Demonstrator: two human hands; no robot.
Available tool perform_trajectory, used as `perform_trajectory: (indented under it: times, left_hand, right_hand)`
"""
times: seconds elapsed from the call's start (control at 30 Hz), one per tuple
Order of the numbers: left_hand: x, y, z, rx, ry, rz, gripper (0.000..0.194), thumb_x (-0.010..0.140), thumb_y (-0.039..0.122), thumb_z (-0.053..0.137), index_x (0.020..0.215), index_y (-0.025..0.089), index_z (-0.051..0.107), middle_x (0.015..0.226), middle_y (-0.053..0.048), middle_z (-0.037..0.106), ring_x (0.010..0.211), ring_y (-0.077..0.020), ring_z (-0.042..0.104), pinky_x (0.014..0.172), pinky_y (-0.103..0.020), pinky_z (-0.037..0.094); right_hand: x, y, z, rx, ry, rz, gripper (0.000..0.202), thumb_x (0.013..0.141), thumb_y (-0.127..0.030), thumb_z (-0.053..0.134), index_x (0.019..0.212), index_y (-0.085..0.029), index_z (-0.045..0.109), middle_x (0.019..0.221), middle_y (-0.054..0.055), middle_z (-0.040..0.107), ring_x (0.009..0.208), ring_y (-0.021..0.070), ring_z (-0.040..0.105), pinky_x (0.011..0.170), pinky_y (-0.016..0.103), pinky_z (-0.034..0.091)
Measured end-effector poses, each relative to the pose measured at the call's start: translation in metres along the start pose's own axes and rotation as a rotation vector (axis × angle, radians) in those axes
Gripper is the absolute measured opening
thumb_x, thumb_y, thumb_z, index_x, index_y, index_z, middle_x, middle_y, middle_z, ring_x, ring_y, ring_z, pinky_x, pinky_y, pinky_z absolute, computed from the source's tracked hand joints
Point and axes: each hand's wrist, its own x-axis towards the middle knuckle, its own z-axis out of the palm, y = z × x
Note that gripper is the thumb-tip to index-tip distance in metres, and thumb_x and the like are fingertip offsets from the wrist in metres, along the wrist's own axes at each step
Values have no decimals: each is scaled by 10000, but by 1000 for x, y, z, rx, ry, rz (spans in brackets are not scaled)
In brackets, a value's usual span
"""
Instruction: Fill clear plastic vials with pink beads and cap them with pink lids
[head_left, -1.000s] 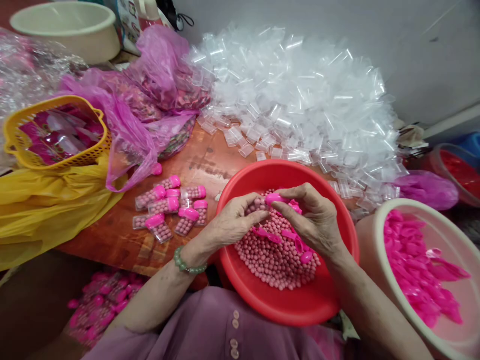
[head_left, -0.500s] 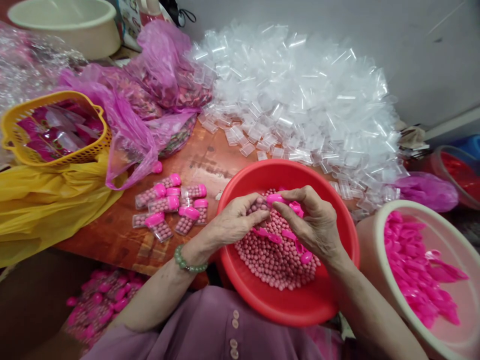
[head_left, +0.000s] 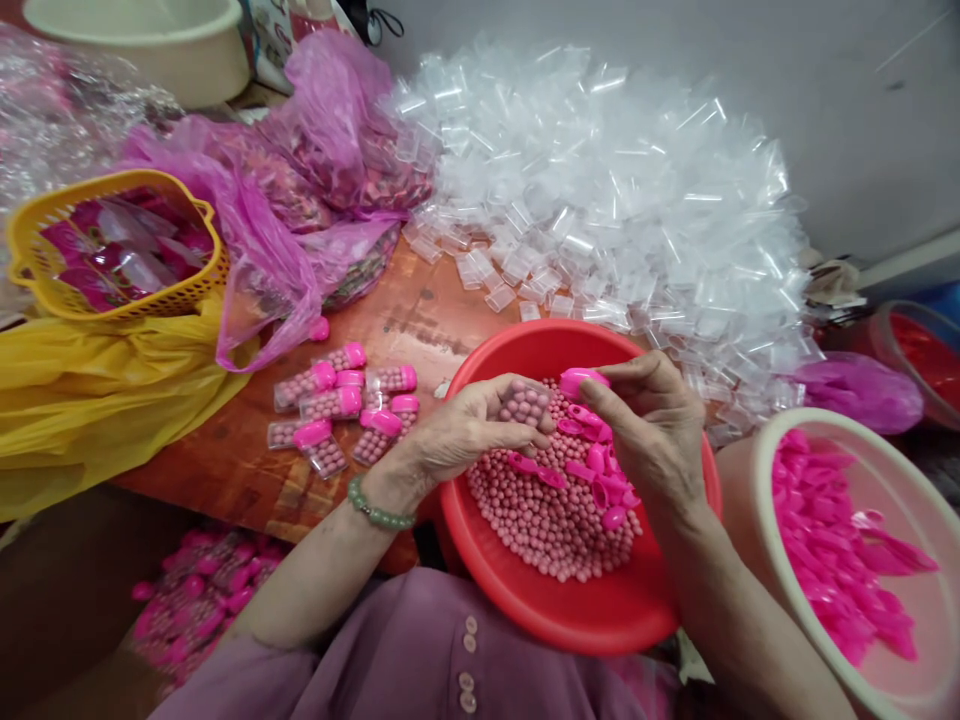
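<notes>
Orange-brown tabletop (head_left: 424, 305) against a grey wall (head_left: 675, 45); a big heap of clear containers (head_left: 600, 190) covers its far side.

Left hand (head_left: 461, 435): thumb and fingers clamped on a clear container (head_left: 525, 403), pink beads packed inside, above the red basin (head_left: 570, 632). Right hand (head_left: 649, 425): thumb and fingertips pinched on a bright pink cap (head_left: 582, 381), also over the basin.

Change: half a second ago the cap sat right up by the container's end; now a plain gap separates them, the right hand having drawn off to the right. Meaning, as judged: the two pieces are not joined at this moment, and the container in hand is uncapped.

Below the hands: loose beads (head_left: 547, 530) in the basin, with pink plastic pieces (head_left: 611, 485) lying on them, some spoon-like. Left of the basin, a small group of filled containers (head_left: 330, 403) with pink caps on the table. Right, a pale tub (head_left: 765, 500) of more pink pieces (head_left: 832, 560). Further left, a yellow basket (head_left: 127, 307) beside purple bags (head_left: 337, 95).
</notes>
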Motion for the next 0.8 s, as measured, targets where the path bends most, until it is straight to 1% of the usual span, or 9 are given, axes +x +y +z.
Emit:
perform_trajectory:
  times: [0.1, 0.17, 0.3, 0.37, 0.53, 0.6, 0.67, 0.73, 0.8]
  left_hand:
    - [-2, 1, -3, -127, -37, -28, 358, 732, 91, 714, 1083, 156, 682, 992, -75, 696, 884, -156, 669, 811, -269, 539]
    - [-2, 2, -6, -181, -62, -36, 367, 745, 101, 702, 1106, 164, 686, 1055, -96, 711, 940, -188, 692, 857, -305, 548]
    - [-3, 3, -10, -227, -146, -19, 381, 770, 128, 684, 1149, 168, 687, 1180, -117, 696, 1061, -236, 687, 931, -344, 543]
    - [-5, 2, -10, -210, -165, -1, 409, 775, 120, 686, 1180, 175, 677, 1181, -114, 695, 1062, -227, 688, 934, -331, 544]
    - [-12, -6, -1, -14, -121, 94, 340, 839, 157, 675, 1178, 182, 671, 1013, -89, 717, 898, -174, 710, 844, -297, 565]
    - [-15, -8, 3, 55, -89, 129, 333, 849, 175, 672, 1182, 186, 668, 1024, -89, 715, 931, -177, 701, 863, -301, 558]
    - [-16, -9, 6, 105, -62, 151, 334, 853, 177, 670, 1186, 188, 673, 1061, -96, 718, 1001, -180, 681, 923, -306, 533]
    - [-15, -8, 7, 139, -52, 146, 332, 847, 160, 675, 1177, 194, 687, 1091, -93, 720, 1058, -175, 660, 974, -302, 504]
    - [-13, -8, 7, 131, -37, 127, 339, 832, 144, 691, 1164, 207, 699, 1097, -79, 720, 1060, -164, 654, 965, -288, 507]
  right_hand:
    - [5, -1, 6, 50, -4, 15, 280, 762, -417, 780, 812, -239, 569, 762, -13, 708, 717, 163, 711, 721, 320, 606]
    - [7, -1, 8, 61, -15, 14, 275, 773, -412, 772, 819, -241, 561, 779, -11, 720, 732, 165, 718, 738, 324, 609]
    - [5, -1, 11, 94, -6, 1, 243, 790, -374, 763, 838, -242, 565, 840, -5, 736, 781, 166, 725, 750, 321, 604]
    - [3, -1, 13, 112, 22, -16, 225, 794, -355, 763, 843, -241, 575, 840, -8, 731, 772, 161, 719, 730, 310, 597]
    - [-2, -4, 17, 148, 88, -59, 189, 810, -330, 747, 863, -238, 591, 808, -10, 723, 767, 161, 713, 721, 308, 586]
    - [-4, -4, 18, 152, 86, -61, 181, 822, -320, 732, 933, -241, 612, 830, -4, 734, 777, 160, 711, 721, 307, 585]
    - [-5, -3, 17, 146, 72, -67, 189, 833, -309, 720, 991, -240, 641, 865, 1, 746, 777, 153, 709, 716, 301, 587]
    - [-7, -4, 17, 130, 61, -73, 178, 839, -306, 714, 996, -234, 672, 887, 5, 753, 783, 148, 710, 725, 299, 592]
    - [-9, -4, 16, 117, 59, -91, 164, 842, -314, 713, 979, -229, 690, 887, 6, 757, 791, 146, 714, 744, 301, 598]
